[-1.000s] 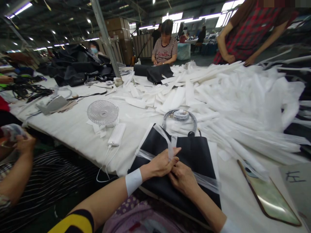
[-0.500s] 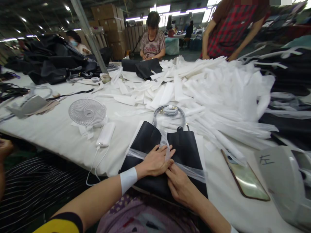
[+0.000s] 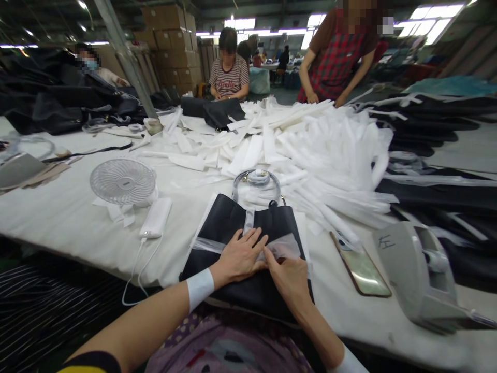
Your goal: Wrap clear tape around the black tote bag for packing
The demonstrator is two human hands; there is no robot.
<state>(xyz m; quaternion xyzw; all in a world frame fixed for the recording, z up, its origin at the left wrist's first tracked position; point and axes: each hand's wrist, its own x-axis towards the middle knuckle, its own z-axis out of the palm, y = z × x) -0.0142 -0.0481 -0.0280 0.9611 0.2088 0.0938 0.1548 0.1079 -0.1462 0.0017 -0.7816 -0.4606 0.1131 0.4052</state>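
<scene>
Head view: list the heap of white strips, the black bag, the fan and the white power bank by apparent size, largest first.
1. Heap of white strips
2. Black bag, partly covered
3. Fan
4. White power bank

On the grey tape dispenser (image 3: 406, 282) at the right of the desk (image 3: 70, 220), we see one dark handwritten character (image 3: 385, 242), set aslant; it looks like 左, though we cannot be sure. A word in red script (image 3: 227, 85) crosses a striped shirt (image 3: 241, 77), too small for us to read surely. The label (image 3: 126, 182) on the fan (image 3: 105, 180) is too blurred for us.
</scene>
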